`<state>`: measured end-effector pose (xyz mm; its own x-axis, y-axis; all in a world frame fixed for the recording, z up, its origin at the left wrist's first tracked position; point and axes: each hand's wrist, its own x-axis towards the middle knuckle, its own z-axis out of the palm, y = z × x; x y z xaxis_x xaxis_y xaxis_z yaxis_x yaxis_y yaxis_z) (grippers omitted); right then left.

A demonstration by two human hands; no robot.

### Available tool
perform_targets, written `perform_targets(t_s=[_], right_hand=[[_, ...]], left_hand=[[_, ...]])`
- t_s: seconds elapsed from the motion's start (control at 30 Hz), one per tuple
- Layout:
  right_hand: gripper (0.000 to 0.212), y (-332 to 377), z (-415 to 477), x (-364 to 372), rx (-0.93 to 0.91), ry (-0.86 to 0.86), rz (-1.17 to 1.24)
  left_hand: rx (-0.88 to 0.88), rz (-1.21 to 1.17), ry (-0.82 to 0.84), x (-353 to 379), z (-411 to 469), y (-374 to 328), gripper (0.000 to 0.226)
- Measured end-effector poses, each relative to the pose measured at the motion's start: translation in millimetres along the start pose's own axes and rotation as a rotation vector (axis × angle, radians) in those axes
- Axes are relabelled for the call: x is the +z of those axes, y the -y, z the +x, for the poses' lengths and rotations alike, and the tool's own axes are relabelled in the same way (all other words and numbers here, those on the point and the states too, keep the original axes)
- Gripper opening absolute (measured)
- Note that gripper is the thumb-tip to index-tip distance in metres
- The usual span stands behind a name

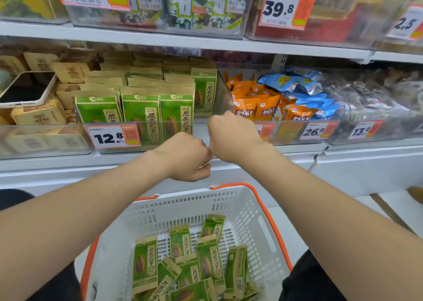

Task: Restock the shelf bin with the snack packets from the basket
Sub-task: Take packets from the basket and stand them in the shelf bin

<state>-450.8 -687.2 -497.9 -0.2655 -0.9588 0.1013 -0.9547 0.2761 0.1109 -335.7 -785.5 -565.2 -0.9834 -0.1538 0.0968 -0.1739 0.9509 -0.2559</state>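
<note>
On the middle shelf [183,43], the clear shelf bin [146,138] with the 12.8 price tag [113,137] holds upright rows of green sunflower-seed packets [140,113]; its right front corner stands empty. Below it, just in front of you, the white basket [249,211] with orange handles contains the loose stock: a jumble of the same green packets [209,258], some flat, some on edge. A phone [25,90] lies on the tan packets [39,114] in the neighbouring bin to the left; orange packets [263,108] fill the bin to the right. Your left hand [185,156] and right hand [231,136] meet at the bin's front edge, both curled nearly into fists, knuckles touching; neither visibly holds a packet, though the palms face away. For the step in hand, reach down to the basket, take several packets squared together, labels forward and upright, and seat them in the empty corner so the faces match the existing rows. Keep clear of the phone.
</note>
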Motion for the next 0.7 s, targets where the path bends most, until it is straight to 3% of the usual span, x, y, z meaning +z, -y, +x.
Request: perform_targets(t_s=[0.1, 0.17, 0.37, 0.5, 0.7], right_hand=[[0.025, 6.1, -20.6, 22.6, 0.006, 0.339, -0.031], [0.016, 7.7, -34.0, 46.7, -0.001, 0.543, -0.062], [0.043, 8.1, -65.4, 121.6, -0.053, 0.822, -0.087], [0.027, 14.9, -71.3, 139.7, -0.136, 0.832, -0.040], [0.024, 26.5, -66.9, 148.5, -0.256, 0.778, 0.000]], left_hand=[[-0.054, -0.113, 0.375, 17.0, 9.4, -25.1, 0.030], [-0.078, -0.206, 0.507, 38.5, 9.3, -45.3, 0.029], [-0.006, -0.251, 0.789, 121.7, -9.4, -106.4, 0.023], [0.073, -0.274, 0.928, 171.6, -37.8, -148.8, 0.016], [0.048, -0.472, 1.139, 228.9, -81.2, -198.0, 0.078]])
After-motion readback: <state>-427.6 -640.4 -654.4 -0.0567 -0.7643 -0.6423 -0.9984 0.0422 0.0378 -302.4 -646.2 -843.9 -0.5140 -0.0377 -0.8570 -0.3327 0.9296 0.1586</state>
